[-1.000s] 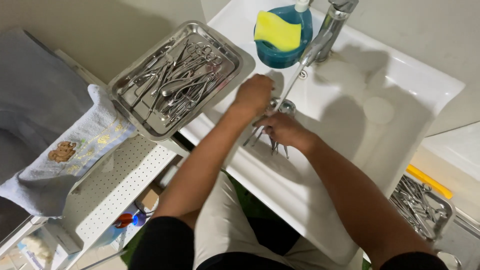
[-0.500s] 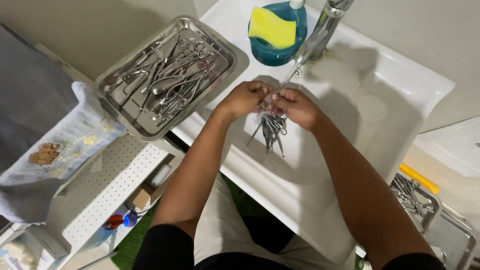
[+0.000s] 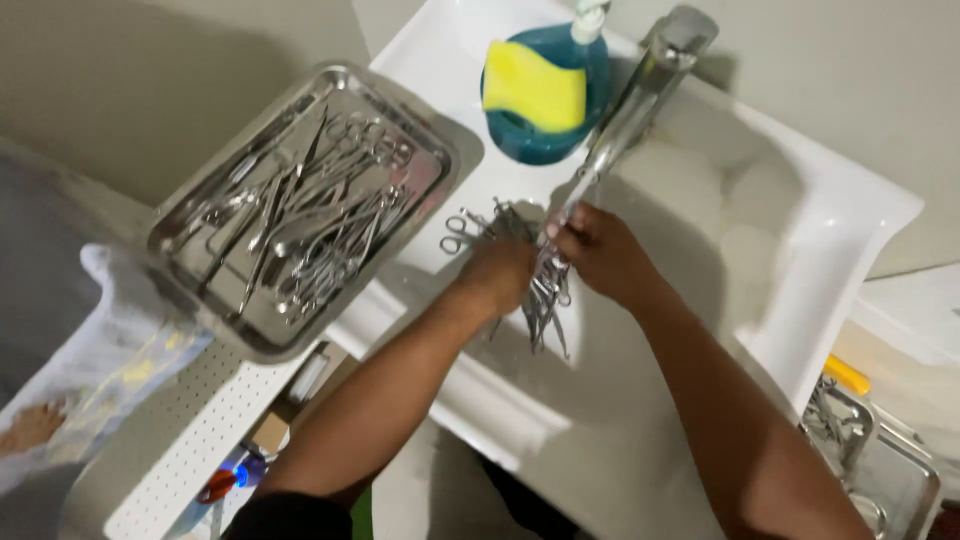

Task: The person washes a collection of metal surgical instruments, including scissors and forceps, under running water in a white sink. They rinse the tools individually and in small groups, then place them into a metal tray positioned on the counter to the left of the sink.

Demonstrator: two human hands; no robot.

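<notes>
**Both hands on a bundle of instruments under the tap**

In the middle of the frame we hold a bundle of steel surgical instruments [image 3: 540, 290] over the white sink [image 3: 800, 300]. Our left hand [image 3: 500, 275] is closed around the bundle from the left, with the ring handles fanning out toward the upper left and the tips hanging down past the fingers. Our right hand [image 3: 600, 250] is closed on the same bundle from the right, so the two hands sit together, touching or nearly so. The bundle is right below the spout of the chrome tap [image 3: 630, 110], which slants down from the upper right of the frame.

To the upper left, a steel tray [image 3: 200, 215] filled with more scissors and clamps rests partly on the sink's edge. Behind the tap, at the top of the frame, a yellow sponge [image 3: 535, 85] lies on a blue holder [image 3: 530, 140]. In the lower left is a white perforated shelf [image 3: 190, 450]. At the lower right edge, another steel tray with instruments [image 3: 900, 480] shows in part.
</notes>
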